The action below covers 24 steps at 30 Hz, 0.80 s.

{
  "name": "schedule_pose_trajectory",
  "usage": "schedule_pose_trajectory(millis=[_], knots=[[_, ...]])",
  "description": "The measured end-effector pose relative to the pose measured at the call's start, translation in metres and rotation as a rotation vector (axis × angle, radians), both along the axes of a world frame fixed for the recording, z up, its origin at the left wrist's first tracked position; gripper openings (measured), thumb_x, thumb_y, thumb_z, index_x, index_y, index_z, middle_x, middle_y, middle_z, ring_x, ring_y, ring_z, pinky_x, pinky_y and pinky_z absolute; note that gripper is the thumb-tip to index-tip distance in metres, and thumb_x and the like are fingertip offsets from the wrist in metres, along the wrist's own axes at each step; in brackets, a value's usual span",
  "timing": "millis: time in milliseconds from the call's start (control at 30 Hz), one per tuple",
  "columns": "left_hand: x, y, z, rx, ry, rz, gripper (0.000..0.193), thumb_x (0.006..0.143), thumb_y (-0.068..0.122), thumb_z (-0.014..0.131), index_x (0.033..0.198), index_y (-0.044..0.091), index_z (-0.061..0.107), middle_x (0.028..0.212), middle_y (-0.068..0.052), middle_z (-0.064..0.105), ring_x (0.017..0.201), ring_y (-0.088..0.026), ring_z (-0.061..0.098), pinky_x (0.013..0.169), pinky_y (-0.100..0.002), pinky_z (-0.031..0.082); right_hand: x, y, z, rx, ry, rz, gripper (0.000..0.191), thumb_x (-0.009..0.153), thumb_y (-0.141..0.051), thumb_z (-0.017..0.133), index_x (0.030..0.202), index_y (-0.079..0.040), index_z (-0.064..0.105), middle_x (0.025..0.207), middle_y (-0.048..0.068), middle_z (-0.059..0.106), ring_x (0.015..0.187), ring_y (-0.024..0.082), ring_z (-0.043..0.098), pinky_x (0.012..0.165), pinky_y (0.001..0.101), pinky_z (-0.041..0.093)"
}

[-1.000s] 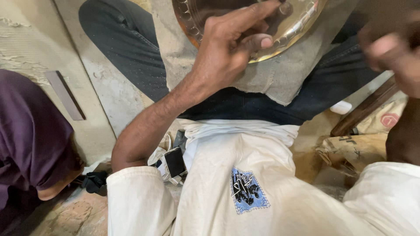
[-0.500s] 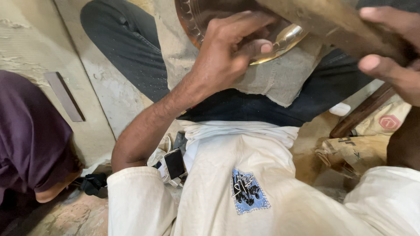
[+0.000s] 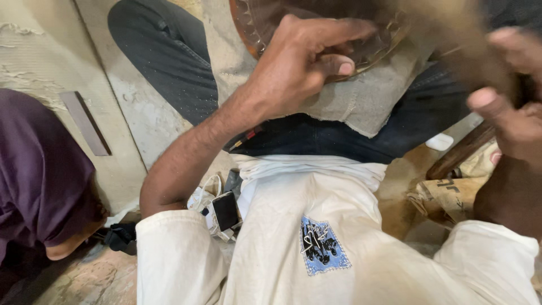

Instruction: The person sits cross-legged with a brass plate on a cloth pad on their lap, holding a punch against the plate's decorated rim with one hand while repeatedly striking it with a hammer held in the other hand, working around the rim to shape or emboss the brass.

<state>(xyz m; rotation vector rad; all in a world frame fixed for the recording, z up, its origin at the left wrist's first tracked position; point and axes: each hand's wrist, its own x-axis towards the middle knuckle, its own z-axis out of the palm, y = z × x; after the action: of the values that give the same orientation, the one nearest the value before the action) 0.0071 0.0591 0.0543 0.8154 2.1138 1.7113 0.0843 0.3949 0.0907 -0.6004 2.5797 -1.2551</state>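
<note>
The person sits with the work on the lap. A grey cloth (image 3: 361, 107) lies spread over the dark trousers (image 3: 169, 62), its lower edge ragged and hanging toward the white shirt (image 3: 293, 243).

On that cloth, at its far edge and partly cut off by the top of the picture, rests a round brass plate (image 3: 372, 39) with a toothed pattern punched around its rim on the left side. How far that pattern runs cannot be told, since the hand and a blur cover the rest; judged from the rim that shows, some of the decoration is done and the piece is in the middle of being worked.

The left hand (image 3: 299, 62) lies on the plate with fingers curled, thumb and forefinger pinched together as if around something small; what it is cannot be made out.

The right hand (image 3: 508, 107), at the right edge, is clenched around a brown wooden handle (image 3: 451, 34), blurred with motion above the plate.

A dark phone (image 3: 226, 210) and white cables lie by the left hip, just beside the shirt.

A person in purple (image 3: 39, 181) crouches at the left edge.
</note>
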Motion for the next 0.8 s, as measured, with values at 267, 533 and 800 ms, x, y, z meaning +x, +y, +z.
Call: schedule_pose_trajectory(millis=[267, 533, 800], knots=[[0.003, -0.024, 0.012, 0.323, -0.227, 0.234, 0.017, 0.105, 0.003, 0.075, 0.121, 0.002, 0.069, 0.107, -0.008, 0.077, 0.099, -0.016, 0.076, 0.094, -0.031, 0.064, -0.002, 0.02, -0.047, 0.12, 0.205, -0.084, 0.052, 0.105, -0.023, 0.08, 0.144, -0.003, 0.051, 0.115, 0.024, 0.07, 0.099, 0.032, 0.072, 0.084, 0.0363, 0.059], [0.01, -0.044, 0.017, 0.182, -0.194, 0.247, 0.044, 0.099, 0.0, 0.082, 0.138, 0.005, 0.062, 0.119, -0.007, 0.076, 0.105, -0.014, 0.076, 0.099, -0.029, 0.066, -0.053, -0.019, -0.098, -0.046, 0.394, -0.226, 0.043, 0.103, -0.012, 0.082, 0.134, 0.001, 0.054, 0.118, 0.016, 0.061, 0.102, 0.021, 0.062, 0.091, 0.0326, 0.05], [0.001, -0.037, 0.015, -0.028, -0.158, 0.075, 0.053, 0.094, -0.002, 0.082, 0.142, 0.005, 0.06, 0.109, -0.01, 0.077, 0.097, -0.016, 0.079, 0.086, -0.028, 0.068, -0.012, -0.037, -0.087, 0.046, 0.208, -0.351, 0.044, 0.097, -0.013, 0.085, 0.128, 0.005, 0.06, 0.109, 0.017, 0.065, 0.089, 0.024, 0.059, 0.081, 0.034, 0.046]])
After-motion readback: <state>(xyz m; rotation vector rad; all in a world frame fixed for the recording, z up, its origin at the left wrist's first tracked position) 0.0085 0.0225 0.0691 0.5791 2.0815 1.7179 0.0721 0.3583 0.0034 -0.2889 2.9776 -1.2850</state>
